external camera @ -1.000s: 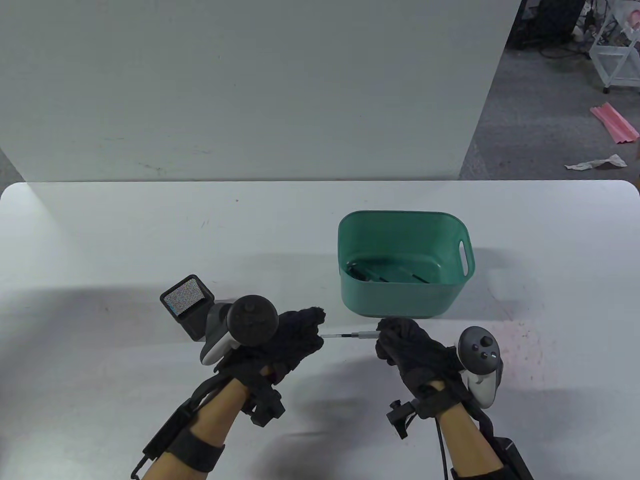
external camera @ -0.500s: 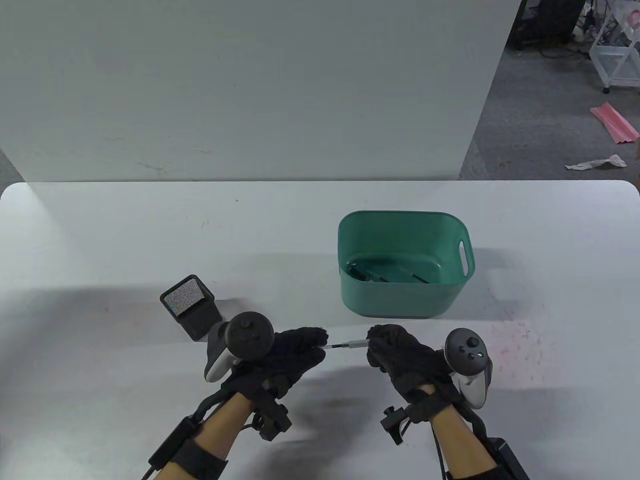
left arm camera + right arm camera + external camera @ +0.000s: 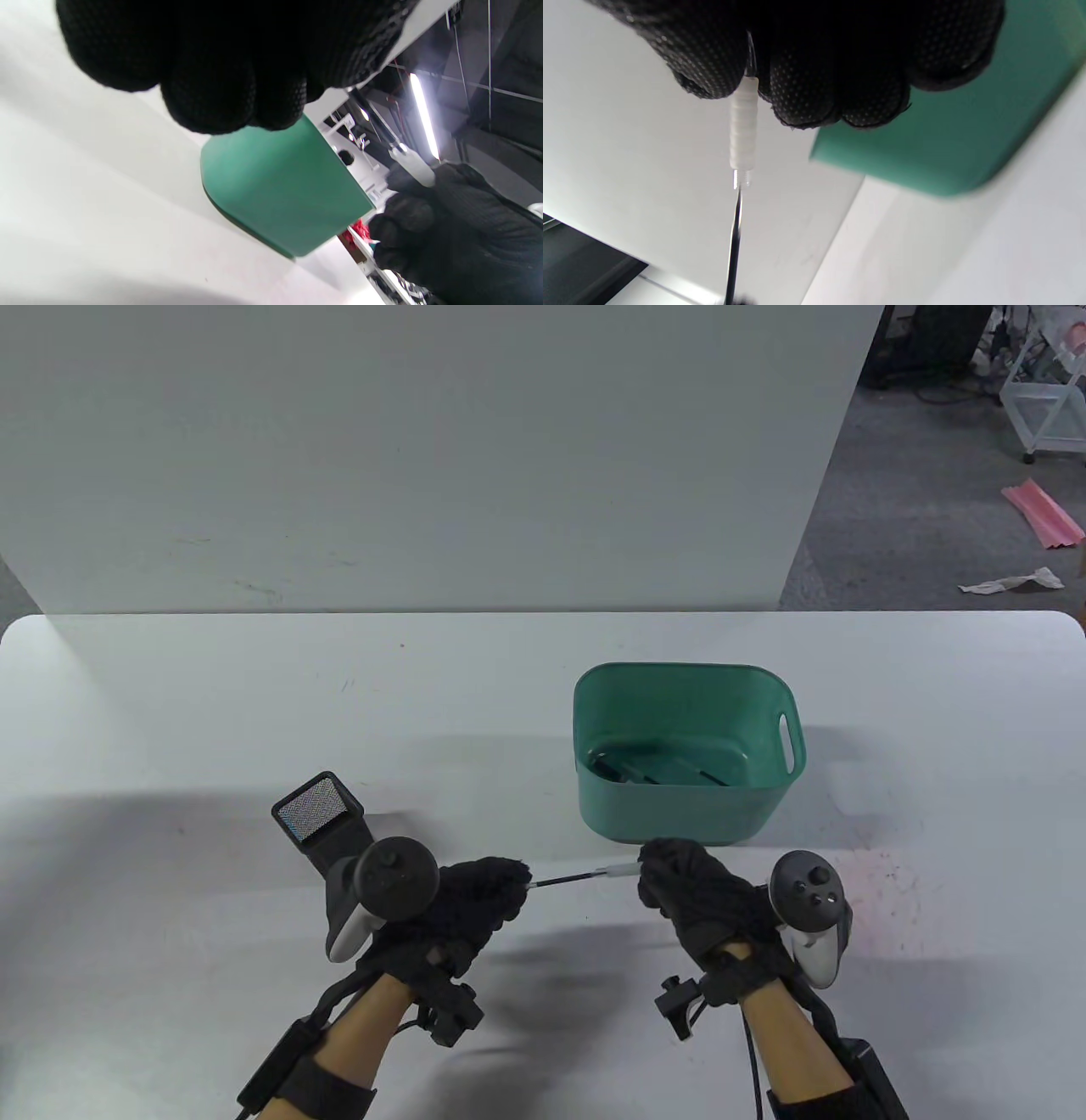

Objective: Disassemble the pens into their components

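Both gloved hands hold one pen above the table, in front of the green bin. My left hand (image 3: pixel 501 882) pinches the end of the thin dark refill (image 3: pixel 564 878). My right hand (image 3: pixel 670 869) grips the pale pen barrel (image 3: pixel 619 869); its white ribbed grip with a threaded end shows in the right wrist view (image 3: pixel 742 127), with the refill (image 3: pixel 734 237) running out of it. In the left wrist view the barrel (image 3: pixel 413 165) sticks out of the right hand (image 3: pixel 445 228). The green bin (image 3: pixel 687 755) holds several dark pen parts on its floor.
A black mesh pen holder (image 3: pixel 322 823) stands on the white table (image 3: pixel 170 729) just behind my left hand. The bin stands close behind my right hand, and its wall shows in both wrist views (image 3: pixel 275 186) (image 3: pixel 967 127). A white panel stands behind the table.
The hands have moved apart: the left hand went left and the right hand right and up. More of the dark refill shows between them than before.
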Tool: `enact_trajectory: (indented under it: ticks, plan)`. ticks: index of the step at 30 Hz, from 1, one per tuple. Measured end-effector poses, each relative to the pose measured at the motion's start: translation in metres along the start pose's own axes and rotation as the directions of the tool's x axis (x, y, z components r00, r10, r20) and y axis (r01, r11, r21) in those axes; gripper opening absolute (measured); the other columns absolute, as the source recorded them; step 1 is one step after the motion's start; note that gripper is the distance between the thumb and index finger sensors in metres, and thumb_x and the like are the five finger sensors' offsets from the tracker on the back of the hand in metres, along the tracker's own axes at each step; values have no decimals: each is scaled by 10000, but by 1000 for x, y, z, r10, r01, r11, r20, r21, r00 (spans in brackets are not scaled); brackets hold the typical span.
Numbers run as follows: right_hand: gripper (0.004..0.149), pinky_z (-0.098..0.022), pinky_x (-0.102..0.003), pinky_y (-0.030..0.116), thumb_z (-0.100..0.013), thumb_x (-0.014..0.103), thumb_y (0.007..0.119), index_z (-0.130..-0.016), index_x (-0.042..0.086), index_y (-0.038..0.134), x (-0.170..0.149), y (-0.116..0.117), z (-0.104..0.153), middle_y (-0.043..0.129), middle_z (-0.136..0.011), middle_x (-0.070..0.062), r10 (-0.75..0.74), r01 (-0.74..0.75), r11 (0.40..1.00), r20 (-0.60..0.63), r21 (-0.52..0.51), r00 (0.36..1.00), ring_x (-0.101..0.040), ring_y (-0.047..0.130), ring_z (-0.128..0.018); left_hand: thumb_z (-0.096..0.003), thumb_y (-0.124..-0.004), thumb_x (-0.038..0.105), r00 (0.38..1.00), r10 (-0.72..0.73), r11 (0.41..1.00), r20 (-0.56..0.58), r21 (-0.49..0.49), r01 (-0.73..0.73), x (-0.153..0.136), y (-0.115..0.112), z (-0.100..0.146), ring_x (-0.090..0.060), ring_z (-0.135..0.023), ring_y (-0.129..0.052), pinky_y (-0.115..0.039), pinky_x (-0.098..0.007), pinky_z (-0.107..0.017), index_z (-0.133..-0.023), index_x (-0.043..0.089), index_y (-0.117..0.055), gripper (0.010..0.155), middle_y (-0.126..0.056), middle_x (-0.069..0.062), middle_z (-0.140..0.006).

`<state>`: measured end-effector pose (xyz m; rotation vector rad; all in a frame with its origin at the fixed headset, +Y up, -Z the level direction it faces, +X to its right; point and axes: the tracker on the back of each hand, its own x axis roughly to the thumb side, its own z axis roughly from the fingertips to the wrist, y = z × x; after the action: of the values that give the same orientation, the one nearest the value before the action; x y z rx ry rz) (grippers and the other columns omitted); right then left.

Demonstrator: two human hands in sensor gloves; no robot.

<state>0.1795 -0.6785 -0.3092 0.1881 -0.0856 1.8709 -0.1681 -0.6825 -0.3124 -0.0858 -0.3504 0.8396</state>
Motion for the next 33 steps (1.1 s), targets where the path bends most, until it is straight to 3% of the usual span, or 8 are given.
enact_trajectory:
  ticks: [2,8,15,18,21,24,28,33]
  plan:
    - [470,-469,-532,760,-545,383,754,-901,79,711,16,-18,-12,883,-689,-112,148,-144,980,17,-136,989,-368,867,-650,-501,-818,415,1000,-1,1000,-17,26,1,-6,5,2,-214,-493,-1083,-892,-501,-434,-866,255,-871,402,-1033,-54,-702]
    - [467,-490,-546,739,-545,366,751,-915,86,702,43,-35,-51,871,-718,-127,384,-396,875,-97,-277,918,-383,844,-682,-508,-803,393,998,7,998,-57,56,-4,-20,11,3,-223,-507,-1077,-887,-507,-440,-881,248,-861,404,-1026,-62,-717]
    - [474,-514,-554,723,-543,395,758,-911,99,719,47,-27,-92,879,-716,-123,515,-596,766,-324,-241,793,-385,834,-702,-505,-802,399,997,-29,997,-73,64,34,-26,13,2,-212,-502,-1078,-889,-501,-439,-882,246,-855,410,-1023,-55,-713]
    - [531,-557,-574,687,-544,429,753,-963,113,668,40,-27,-98,836,-803,-142,501,-602,768,-382,-217,777,-411,780,-778,-504,-805,404,996,-40,997,-75,63,45,-26,14,3,-211,-500,-1079,-890,-500,-438,-878,246,-857,410,-1025,-53,-709]
    - [549,-613,-610,631,-546,431,751,-986,120,647,38,-26,-95,783,-889,-167,514,-604,767,-358,-215,779,-440,712,-853,-503,-809,409,996,-47,997,-77,63,52,-26,14,3,-209,-498,-1079,-890,-500,-436,-876,246,-858,410,-1025,-51,-706]
    - [551,-668,-652,560,-546,437,746,-990,128,646,39,-26,-85,755,-936,-174,548,-600,772,-257,-212,796,-468,638,-925,-502,-812,415,995,-46,997,-84,65,52,-27,15,3,-207,-498,-1078,-890,-499,-437,-873,249,-858,409,-1024,-48,-704]
    - [548,-688,-670,517,-543,440,745,-983,126,660,46,-21,-56,751,-948,-180,604,-599,768,-53,-228,795,-474,615,-947,-501,-814,424,994,-56,996,-90,69,62,-27,15,3,-204,-495,-1077,-890,-497,-437,-869,254,-857,407,-1025,-44,-699]
    - [547,-688,-678,514,-547,448,740,-982,126,668,40,-10,-21,755,-951,-183,622,-608,780,76,-148,780,-475,619,-951,-505,-808,433,992,-69,995,-102,60,76,-27,11,2,-202,-493,-1076,-890,-496,-436,-868,251,-856,409,-1022,-42,-697]
